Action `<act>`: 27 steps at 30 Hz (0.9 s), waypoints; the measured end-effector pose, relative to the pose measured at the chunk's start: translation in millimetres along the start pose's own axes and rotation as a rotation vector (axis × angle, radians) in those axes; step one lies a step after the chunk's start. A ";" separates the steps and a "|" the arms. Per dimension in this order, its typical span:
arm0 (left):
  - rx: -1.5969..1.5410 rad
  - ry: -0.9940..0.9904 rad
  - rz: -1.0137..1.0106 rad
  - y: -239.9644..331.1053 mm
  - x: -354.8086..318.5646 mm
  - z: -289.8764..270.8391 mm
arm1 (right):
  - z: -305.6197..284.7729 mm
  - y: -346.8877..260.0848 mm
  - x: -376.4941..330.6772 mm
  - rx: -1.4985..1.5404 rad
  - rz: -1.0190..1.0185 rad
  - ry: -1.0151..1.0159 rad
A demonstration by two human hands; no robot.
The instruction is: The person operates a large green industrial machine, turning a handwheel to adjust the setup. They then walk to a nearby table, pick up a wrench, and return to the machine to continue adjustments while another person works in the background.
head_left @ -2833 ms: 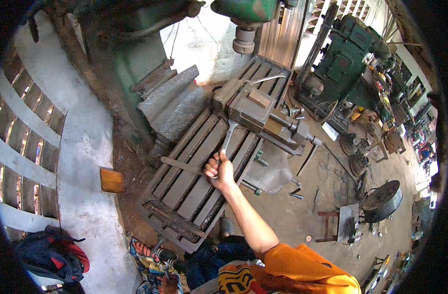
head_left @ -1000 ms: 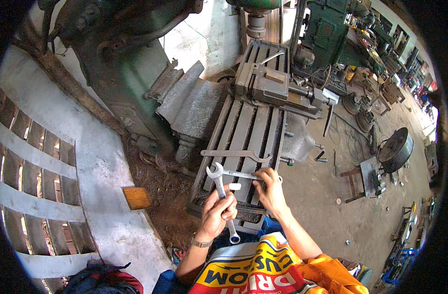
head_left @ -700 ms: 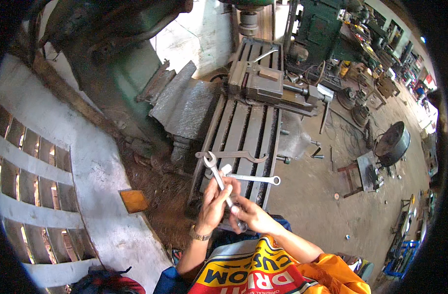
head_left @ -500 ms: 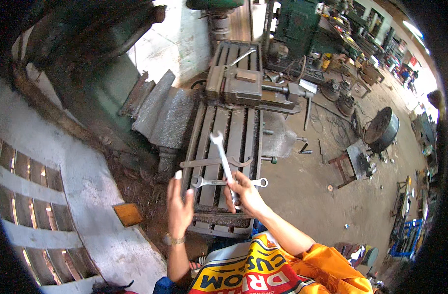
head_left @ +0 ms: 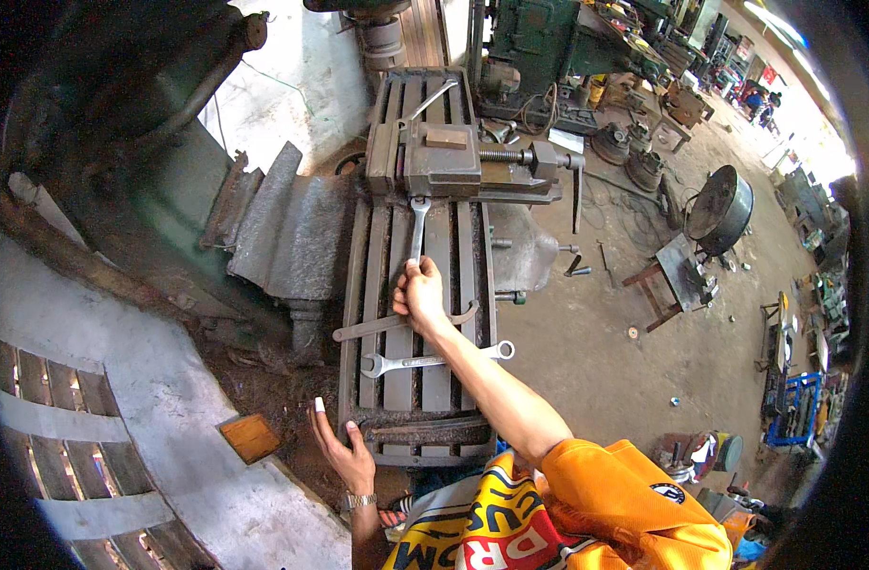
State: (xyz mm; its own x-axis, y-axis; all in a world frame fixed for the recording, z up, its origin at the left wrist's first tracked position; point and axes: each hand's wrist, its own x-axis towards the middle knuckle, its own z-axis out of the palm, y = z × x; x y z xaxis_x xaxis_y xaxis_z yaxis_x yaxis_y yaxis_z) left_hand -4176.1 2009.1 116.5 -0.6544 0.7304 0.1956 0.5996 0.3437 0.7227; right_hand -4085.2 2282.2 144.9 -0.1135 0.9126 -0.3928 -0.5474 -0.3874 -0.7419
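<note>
My right hand (head_left: 418, 296) grips a wrench (head_left: 420, 230) and reaches along the slotted machine table (head_left: 438, 394). The wrench's jaw end is at the near base of the machine vise (head_left: 441, 166); whether it sits on a nut I cannot tell. Under and beside my right hand lies a hook spanner (head_left: 368, 329) across the slots. Nearer to me a combination wrench (head_left: 411, 363) lies crosswise, partly under my forearm. By the table's near left corner, my left hand (head_left: 347, 458) is open with fingers spread and holds nothing.
Beyond the vise, another wrench (head_left: 428, 103) rests on the table. The vise's screw handle (head_left: 577, 195) sticks out at the right. A ridged metal block (head_left: 283, 233) stands left of the table. On the floor at right are a metal stand (head_left: 680, 271) and a round pan (head_left: 719, 211).
My right hand has moved away from me with the wrench, whose jaw end now meets the vise base. My left hand has dropped nearer to me, and the view has shifted.
</note>
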 end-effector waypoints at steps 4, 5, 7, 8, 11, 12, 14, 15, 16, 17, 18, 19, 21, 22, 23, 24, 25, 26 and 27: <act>0.011 0.020 0.034 4.0 2.8 0.9 | 21.0 11.0 8.9 0.111 0.092 -0.038; 0.004 0.018 0.044 4.7 3.0 0.2 | 21.5 11.4 9.9 0.120 0.103 -0.045; -0.003 0.014 0.060 5.5 3.1 -0.7 | 20.5 11.0 12.1 0.117 0.144 -0.053; -0.006 0.015 0.068 5.4 3.3 -1.2 | 18.8 10.1 13.1 0.096 0.141 -0.061; -0.031 0.031 0.068 4.2 2.2 -0.9 | 14.7 8.2 15.3 0.061 0.169 -0.064; -0.041 0.040 0.070 3.7 1.9 -0.7 | 14.6 8.2 15.7 0.070 0.148 -0.087; -0.038 0.044 0.073 2.7 1.7 -0.6 | 15.7 8.3 15.9 0.027 0.181 -0.065; -0.050 0.049 0.078 2.5 1.9 -0.3 | 15.8 7.7 15.5 0.023 0.170 -0.071; -0.059 0.053 0.082 2.3 1.8 -0.5 | 15.9 6.8 14.9 0.030 0.171 -0.066; -0.044 0.065 0.108 2.4 2.0 -0.3 | 15.6 5.4 14.2 0.054 0.173 -0.085; -0.054 0.071 0.111 2.6 2.3 -0.4 | 14.2 3.0 13.5 0.026 0.182 -0.085; -0.063 0.074 0.113 3.0 2.4 0.2 | 12.4 0.3 12.8 0.016 0.197 -0.095; -0.092 0.081 0.115 3.8 2.8 1.0 | 6.5 -6.5 11.1 -0.022 0.235 -0.114; -0.112 0.089 0.112 4.3 2.8 1.4 | 2.2 -10.8 10.0 -0.071 0.237 -0.082; -0.129 0.094 0.105 4.7 3.1 1.8 | 0.7 -12.5 9.0 -0.060 0.235 -0.146; -0.130 0.105 0.102 5.4 3.3 2.3 | -1.5 -14.8 7.7 -0.058 0.225 -0.104; -0.123 0.108 0.093 6.1 3.6 2.3 | -2.1 -15.2 6.2 -0.067 0.227 -0.125; -0.113 0.119 0.090 7.0 4.4 2.4 | -2.7 -16.0 5.0 -0.069 0.212 -0.094; -0.116 0.124 0.089 7.9 4.9 2.4 | -3.0 -16.1 3.7 -0.041 0.218 -0.104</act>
State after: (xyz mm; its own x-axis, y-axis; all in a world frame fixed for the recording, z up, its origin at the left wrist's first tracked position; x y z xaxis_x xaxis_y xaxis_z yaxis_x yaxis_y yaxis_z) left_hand -4173.5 2016.7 121.6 -0.6573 0.6741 0.3370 0.6049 0.2052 0.7694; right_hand -4074.3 2291.5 153.7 -0.3109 0.8147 -0.4894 -0.4664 -0.5795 -0.6684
